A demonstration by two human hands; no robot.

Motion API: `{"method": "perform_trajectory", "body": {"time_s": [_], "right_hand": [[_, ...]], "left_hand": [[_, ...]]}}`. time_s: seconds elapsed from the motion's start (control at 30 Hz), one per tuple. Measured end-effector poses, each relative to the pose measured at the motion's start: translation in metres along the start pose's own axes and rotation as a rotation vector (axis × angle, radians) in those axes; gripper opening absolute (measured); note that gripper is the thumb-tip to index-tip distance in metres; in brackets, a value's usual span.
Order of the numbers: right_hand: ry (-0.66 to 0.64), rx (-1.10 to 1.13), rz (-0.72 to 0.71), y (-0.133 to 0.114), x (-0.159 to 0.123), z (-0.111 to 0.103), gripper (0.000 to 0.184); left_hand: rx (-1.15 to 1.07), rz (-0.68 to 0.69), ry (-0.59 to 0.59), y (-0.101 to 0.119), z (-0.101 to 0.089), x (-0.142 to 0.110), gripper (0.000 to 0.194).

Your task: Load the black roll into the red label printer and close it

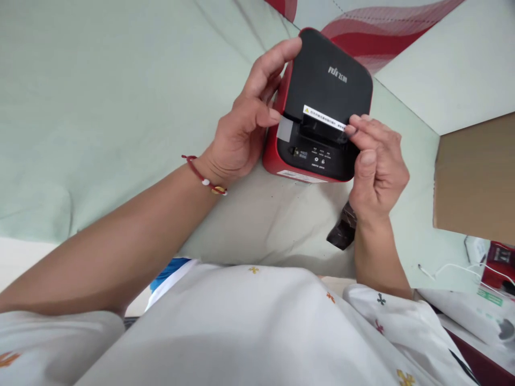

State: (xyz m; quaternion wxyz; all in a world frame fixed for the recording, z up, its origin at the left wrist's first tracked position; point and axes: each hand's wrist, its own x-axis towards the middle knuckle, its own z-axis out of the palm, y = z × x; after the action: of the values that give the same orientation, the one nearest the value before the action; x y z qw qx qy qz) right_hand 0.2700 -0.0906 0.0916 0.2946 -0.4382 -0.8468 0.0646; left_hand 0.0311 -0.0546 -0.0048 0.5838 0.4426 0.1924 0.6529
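A boxy red-and-black device with FEJE lettering on its black lid is tilted towards me. Below the lettering runs a white warning label, above a dark slot and a panel with small icons. My left hand grips the device's left side, thumb near a grey tape patch and index finger at the upper corner. At the right edge, my right hand has its fingers curled, fingertips against the label's right end; the exact contact is hidden. A dark crinkled strip lies beneath that hand.
Pale green cloth spreads under the device. To the right are a brown cardboard piece, a white cable, a red box and a white plastic package. Red-and-white patterned fabric lies at the back.
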Motion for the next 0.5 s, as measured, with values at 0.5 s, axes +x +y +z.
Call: {"method": "perform_trajectory", "body": {"time_s": [0.5], "right_hand": [[0.137,0.091,0.087,0.006,-0.002,0.02,0.049]], "left_hand": [[-0.023,-0.032,0.016,-0.005,-0.008,-0.002,0.084]]}}
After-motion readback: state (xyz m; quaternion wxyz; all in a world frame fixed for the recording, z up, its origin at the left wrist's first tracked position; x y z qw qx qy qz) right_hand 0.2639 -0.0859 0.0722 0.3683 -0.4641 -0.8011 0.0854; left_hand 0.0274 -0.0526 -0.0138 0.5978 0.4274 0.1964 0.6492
